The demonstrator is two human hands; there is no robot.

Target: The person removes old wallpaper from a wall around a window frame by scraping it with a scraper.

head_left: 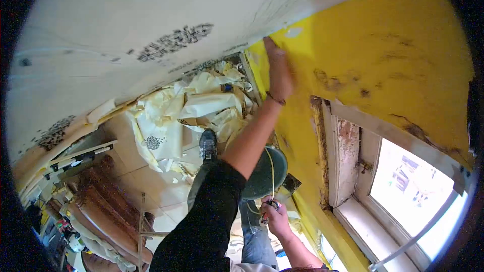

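I read view as strongly warped, dark at rim; floor clutter hard to sort. Left hand [279,73] raised flat against yellow wall [383,45], fingers pressed together, tips at seam where white ceiling board [151,10] meets wall. Right hand [275,216] low near hip, fingers curled round small tool [267,211]; its type I cannot tell, mostly hidden in fist. Thin yellow cord [272,171] rises from it across green bucket [264,174]. One bucket, one window [418,196], one shoe [207,143] seen.
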